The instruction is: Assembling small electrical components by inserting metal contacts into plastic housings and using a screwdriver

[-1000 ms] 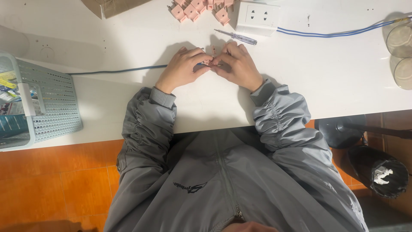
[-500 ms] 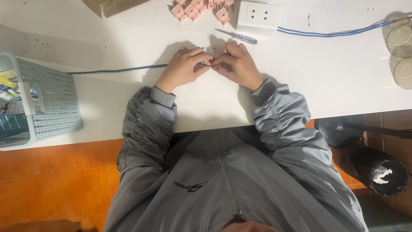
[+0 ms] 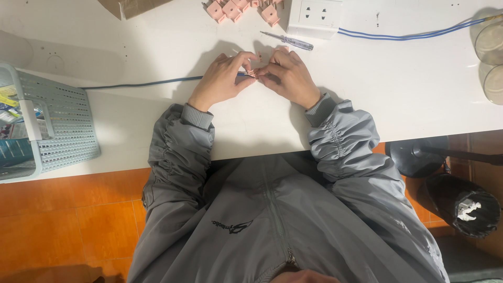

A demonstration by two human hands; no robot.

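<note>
Basket (image 3: 63, 131) far left on the surface (image 3: 408, 94). Your left hand (image 3: 222, 78) pinches the blue wire (image 3: 141, 84); your right hand (image 3: 288, 76) is closed on a small pink connector (image 3: 251, 71), mid-surface between both hands. Screwdriver (image 3: 288, 41) and socket (image 3: 314, 15) just beyond.

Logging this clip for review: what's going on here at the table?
A person in a grey jacket sits at a white table, both hands together over it. The left hand and right hand pinch a small pink part where a blue wire running in from the left ends. Beyond the hands lie a screwdriver, more pink parts and a white socket. A grey basket sits to the left.
</note>
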